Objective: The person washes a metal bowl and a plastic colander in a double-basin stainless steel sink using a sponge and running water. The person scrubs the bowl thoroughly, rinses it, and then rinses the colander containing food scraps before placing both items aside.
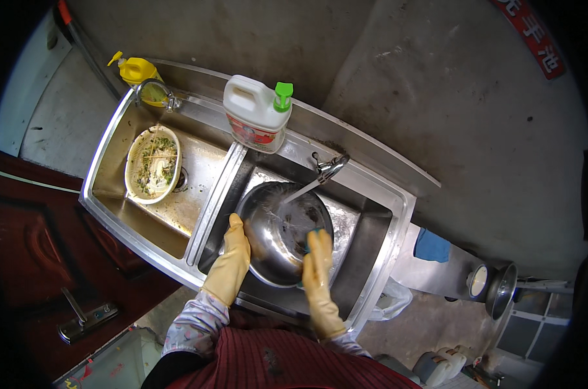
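Observation:
A round stainless-steel basin (267, 233) with dark stains sits in the right bowl of a double sink (401, 204). My left hand (231, 260), in a yellowish rubber glove, holds the basin's left edge. My right hand (318, 262), gloved alike and slightly blurred, presses a green scouring pad (307, 241) against the basin's right side. Most of the pad is hidden under the fingers. Water pours from the right-hand faucet (332, 167) onto the basin. Whether the basin lies face down is hard to tell.
A plastic strainer basket (128, 170) with food scraps sits in the left bowl, under another faucet (153, 85). A white jug with a green pump (257, 116) and a yellow pump bottle (138, 70) stand along the back. A blue cloth (431, 244) lies on the right-hand counter.

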Demonstrator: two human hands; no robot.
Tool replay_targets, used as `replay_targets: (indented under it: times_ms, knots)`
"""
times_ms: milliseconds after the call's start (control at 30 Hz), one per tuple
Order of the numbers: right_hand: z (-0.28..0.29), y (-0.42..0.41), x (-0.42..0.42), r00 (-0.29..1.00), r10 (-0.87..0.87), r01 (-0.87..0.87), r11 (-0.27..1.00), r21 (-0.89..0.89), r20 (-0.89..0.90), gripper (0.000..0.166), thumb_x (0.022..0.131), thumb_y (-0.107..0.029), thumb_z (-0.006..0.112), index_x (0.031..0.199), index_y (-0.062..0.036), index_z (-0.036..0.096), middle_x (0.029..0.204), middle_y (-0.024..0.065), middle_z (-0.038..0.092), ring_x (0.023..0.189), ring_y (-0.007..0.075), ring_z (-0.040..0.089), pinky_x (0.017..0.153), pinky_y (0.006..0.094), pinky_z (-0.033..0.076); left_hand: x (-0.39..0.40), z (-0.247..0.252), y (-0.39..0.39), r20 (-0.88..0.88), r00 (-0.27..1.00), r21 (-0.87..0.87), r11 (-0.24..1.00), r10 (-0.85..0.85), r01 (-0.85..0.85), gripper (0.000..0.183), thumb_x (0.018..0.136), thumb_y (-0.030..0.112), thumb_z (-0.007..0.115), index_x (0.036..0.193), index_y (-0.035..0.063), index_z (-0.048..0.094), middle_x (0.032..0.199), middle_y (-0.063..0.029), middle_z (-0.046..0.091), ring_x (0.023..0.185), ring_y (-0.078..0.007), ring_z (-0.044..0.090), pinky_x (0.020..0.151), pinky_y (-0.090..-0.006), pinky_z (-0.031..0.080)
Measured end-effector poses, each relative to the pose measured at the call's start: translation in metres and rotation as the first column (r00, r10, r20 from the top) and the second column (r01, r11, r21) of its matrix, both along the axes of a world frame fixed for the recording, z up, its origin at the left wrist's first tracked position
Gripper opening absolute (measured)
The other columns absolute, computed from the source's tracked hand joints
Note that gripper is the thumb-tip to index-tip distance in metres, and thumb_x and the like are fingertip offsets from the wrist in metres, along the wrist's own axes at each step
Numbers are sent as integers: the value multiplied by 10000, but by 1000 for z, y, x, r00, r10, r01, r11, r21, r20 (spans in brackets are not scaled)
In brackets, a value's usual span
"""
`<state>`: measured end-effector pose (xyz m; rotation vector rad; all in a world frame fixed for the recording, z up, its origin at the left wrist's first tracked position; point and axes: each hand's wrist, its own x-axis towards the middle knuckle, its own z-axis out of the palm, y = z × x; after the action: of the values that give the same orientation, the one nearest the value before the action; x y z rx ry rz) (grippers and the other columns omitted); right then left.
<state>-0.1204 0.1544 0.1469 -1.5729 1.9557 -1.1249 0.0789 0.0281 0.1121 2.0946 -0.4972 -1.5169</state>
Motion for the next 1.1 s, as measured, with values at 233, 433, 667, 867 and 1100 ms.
replay_targets:
  times_ms: [233,433,667,867,1100]
  knots:
    - [61,-136,25,779,535,-589,803,-90,-326,426,814,-54,688,1234,-121,663,1337,205,610,1295,409,544,1139,482,411,-9,40,2,-70,997,-114,993,-30,22,742,1072,591,417,1244,-85,672,1121,-150,723,1027,-254,654,954,-365,498]
    - [-29,-179,-74,627,24,-328,914,237,779,395,1086,-187,526,1467,-98,579,1337,34,660,1130,127,594,996,284,475,24,-2,-9,127,990,-90,994,-54,66,854,1001,660,390,1183,-120,686,1053,-185,734,955,-264,654,935,-387,493]
    - [-29,-15,-18,993,1,13,993,-114,122,551,949,73,559,1462,-126,591,1596,204,435,1525,361,334,1266,425,232,2,1,-6,-65,996,-94,994,53,-59,779,1065,612,420,1267,-104,652,1190,-149,710,1049,-251,643,978,-353,495]
    - [67,-95,36,833,487,-540,819,-195,-260,452,805,-51,726,1255,-86,687,1347,256,597,1291,424,548,1109,481,436,1,12,11,-103,995,-249,968,2,-28,790,1031,666,444,1182,-69,691,1008,-99,727,833,-221,627,821,-381,523]
    - [-23,-162,-69,746,150,-290,950,113,649,450,1024,-72,547,1473,-91,560,1527,109,545,1420,231,479,1201,330,333,16,20,-1,-51,996,-198,977,74,-83,813,1024,665,467,1207,-100,673,1125,-121,709,982,-245,634,929,-372,504]
